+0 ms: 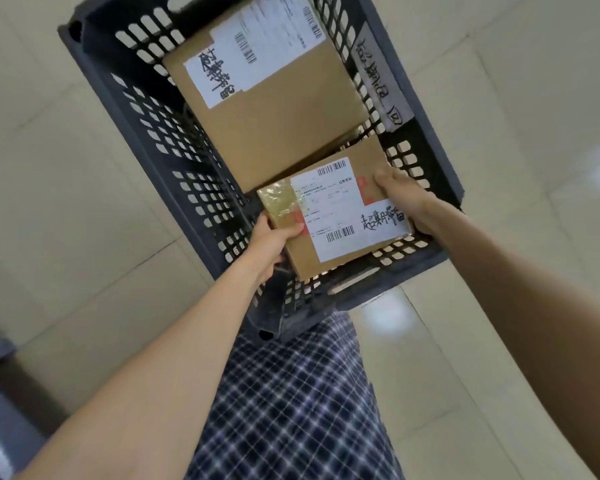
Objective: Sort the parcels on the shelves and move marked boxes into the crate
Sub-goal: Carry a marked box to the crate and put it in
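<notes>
Nearest the body, above a checked garment (291, 393), the left hand (274, 242) grips the small box (333, 216) at its near left corner, thumb on top and fingers curled beneath. The right hand (400, 197) clasps the opposite, right edge, thumb over the top. The box hangs between the two hands, its long axis running from one hand to the other, across the width of the crate (174, 140). It faces up, with a handwritten label (383, 220) by the right hand, so it looks like a marked one.

Directly below the hands lies the near end of the crate, and the box appears to be over it, not yet resting. Just beyond the fingertips, a large box (274, 109) fills the far half; it bounds the space, so the drop likely goes straight down. A handwritten paper strip (383, 77) sits on the crate wall beyond the right hand. The tiled floor (49, 168) surrounds everything.
</notes>
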{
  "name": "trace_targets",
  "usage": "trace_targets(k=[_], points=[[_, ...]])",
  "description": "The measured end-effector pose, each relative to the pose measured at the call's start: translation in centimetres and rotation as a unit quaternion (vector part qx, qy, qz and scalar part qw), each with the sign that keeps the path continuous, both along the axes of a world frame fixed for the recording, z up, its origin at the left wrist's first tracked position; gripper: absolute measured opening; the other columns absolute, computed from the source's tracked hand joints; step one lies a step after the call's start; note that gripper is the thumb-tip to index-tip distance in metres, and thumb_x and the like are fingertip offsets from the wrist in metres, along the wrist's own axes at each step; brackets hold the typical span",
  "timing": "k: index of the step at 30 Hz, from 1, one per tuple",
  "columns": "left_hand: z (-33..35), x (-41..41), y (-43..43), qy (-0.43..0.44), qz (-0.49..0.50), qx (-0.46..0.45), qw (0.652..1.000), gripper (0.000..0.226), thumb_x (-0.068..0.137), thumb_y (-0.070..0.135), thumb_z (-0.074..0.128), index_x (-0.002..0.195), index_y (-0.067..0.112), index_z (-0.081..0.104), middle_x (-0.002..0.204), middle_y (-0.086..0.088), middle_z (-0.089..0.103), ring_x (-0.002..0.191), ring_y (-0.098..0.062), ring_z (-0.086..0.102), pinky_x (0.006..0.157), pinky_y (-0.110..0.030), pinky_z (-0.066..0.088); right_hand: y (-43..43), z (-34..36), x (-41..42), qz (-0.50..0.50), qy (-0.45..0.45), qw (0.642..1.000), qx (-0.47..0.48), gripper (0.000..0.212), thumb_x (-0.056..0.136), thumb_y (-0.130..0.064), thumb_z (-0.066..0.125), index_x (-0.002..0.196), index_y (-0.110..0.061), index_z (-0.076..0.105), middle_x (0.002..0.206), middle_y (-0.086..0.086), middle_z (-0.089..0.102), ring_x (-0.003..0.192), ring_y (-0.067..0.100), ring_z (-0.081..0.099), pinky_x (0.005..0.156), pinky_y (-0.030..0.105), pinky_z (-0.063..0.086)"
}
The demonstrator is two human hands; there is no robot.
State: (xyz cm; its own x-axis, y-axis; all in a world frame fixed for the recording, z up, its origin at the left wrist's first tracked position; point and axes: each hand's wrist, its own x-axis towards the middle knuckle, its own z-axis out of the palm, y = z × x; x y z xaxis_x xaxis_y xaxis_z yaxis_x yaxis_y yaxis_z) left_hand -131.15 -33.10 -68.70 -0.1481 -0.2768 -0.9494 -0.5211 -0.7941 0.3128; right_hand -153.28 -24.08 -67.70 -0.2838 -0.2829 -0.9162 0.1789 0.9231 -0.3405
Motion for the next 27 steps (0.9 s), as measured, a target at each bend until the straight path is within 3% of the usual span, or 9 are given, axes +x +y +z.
trace_targets(k=[3,8,13,16,20,22,23,25,27], points=[[-1.8,-1.1,0.6,-0.02,0.017,-0.005,1.0,0.059,0.085,0.009,0.068,0.135,0.021,0.04,0.116,0.003,0.061,0.099,-0.014,0.057,0.09,-0.049,0.041,-0.7,-1.5,-0.2,0.0,0.021,0.999,0.029,0.048,0.1,-0.046,0.033,0.144,-0.027,0.029,0.108,0.012,0.069,0.088,0.028,0.068,0.088,0.049,0.055],[-3.9,-2.4,1.2,-0.07,0.046,-0.032,0.996,0.046,0.09,0.012,0.064,0.13,0.016,0.042,0.129,-0.003,0.057,0.109,-0.018,0.053,0.084,-0.04,0.04,-1.3,-2.7,0.8,-0.01,0.073,0.997,0.027,0.063,0.095,-0.045,0.048,0.149,-0.028,0.021,0.129,0.007,0.057,0.109,0.029,0.061,0.094,0.05,0.051],[-4.8,-2.7,1.3,-0.098,0.039,-0.047,0.993,0.042,0.093,0.016,0.06,0.131,0.016,0.043,0.13,-0.007,0.057,0.107,-0.022,0.055,0.081,-0.038,0.043,-0.9,-2.7,2.2,0.052,0.2,0.978,0.027,0.05,0.097,-0.037,0.049,0.143,-0.021,0.035,0.133,0.01,0.052,0.113,0.027,0.057,0.09,0.047,0.052],[-4.8,-2.7,1.0,-0.099,0.031,-0.04,0.994,0.044,0.093,0.014,0.059,0.133,0.014,0.04,0.13,-0.008,0.056,0.104,-0.022,0.054,0.077,-0.038,0.043,-0.8,-2.8,2.6,0.09,0.21,0.973,0.031,0.049,0.098,-0.038,0.046,0.143,-0.019,0.04,0.139,0.008,0.046,0.123,0.026,0.048,0.098,0.047,0.047],[-4.6,-2.0,0.4,-0.084,-0.001,-0.027,0.996,0.046,0.092,0.013,0.059,0.134,0.014,0.041,0.132,-0.007,0.055,0.097,-0.017,0.049,0.078,-0.039,0.042,-1.2,-2.4,2.5,0.11,0.196,0.974,0.038,0.048,0.098,-0.04,0.045,0.141,-0.02,0.041,0.135,0.009,0.048,0.118,0.028,0.051,0.096,0.048,0.048],[-4.3,-1.4,0.2,-0.083,-0.015,-0.034,0.996,0.053,0.092,0.012,0.059,0.14,0.012,0.037,0.136,-0.008,0.052,0.107,-0.019,0.051,0.085,-0.04,0.045,-1.5,-2.0,2.6,0.122,0.19,0.973,0.039,0.047,0.098,-0.045,0.043,0.137,-0.018,0.045,0.13,0.009,0.052,0.111,0.027,0.055,0.087,0.044,0.052],[-4.1,-1.1,0.0,-0.086,-0.023,-0.04,0.995,0.058,0.092,0.013,0.06,0.143,0.012,0.033,0.139,-0.009,0.05,0.116,-0.022,0.051,0.092,-0.042,0.045,-1.6,-1.7,2.7,0.13,0.188,0.973,0.035,0.043,0.099,-0.043,0.042,0.132,-0.017,0.048,0.125,0.009,0.055,0.102,0.025,0.059,0.075,0.038,0.053],[-3.5,-0.5,-0.3,-0.095,-0.038,-0.055,0.993,0.065,0.091,0.017,0.062,0.146,0.013,0.029,0.143,-0.011,0.045,0.127,-0.027,0.046,0.103,-0.046,0.041,-2.0,-1.1,2.9,0.15,0.187,0.971,0.021,0.03,0.1,-0.032,0.044,0.123,-0.014,0.051,0.112,0.008,0.061,0.081,0.016,0.06,0.054,0.025,0.043],[-2.8,0.0,-0.6,-0.094,-0.059,-0.071,0.991,0.069,0.09,0.023,0.065,0.147,0.013,0.028,0.145,-0.011,0.043,0.128,-0.028,0.045,0.106,-0.045,0.04,-2.5,-0.1,3.4,0.172,0.191,0.966,0.005,0.029,0.098,-0.02,0.047,0.127,-0.015,0.049,0.105,0.002,0.062,0.073,0.011,0.056,0.05,0.023,0.04]])
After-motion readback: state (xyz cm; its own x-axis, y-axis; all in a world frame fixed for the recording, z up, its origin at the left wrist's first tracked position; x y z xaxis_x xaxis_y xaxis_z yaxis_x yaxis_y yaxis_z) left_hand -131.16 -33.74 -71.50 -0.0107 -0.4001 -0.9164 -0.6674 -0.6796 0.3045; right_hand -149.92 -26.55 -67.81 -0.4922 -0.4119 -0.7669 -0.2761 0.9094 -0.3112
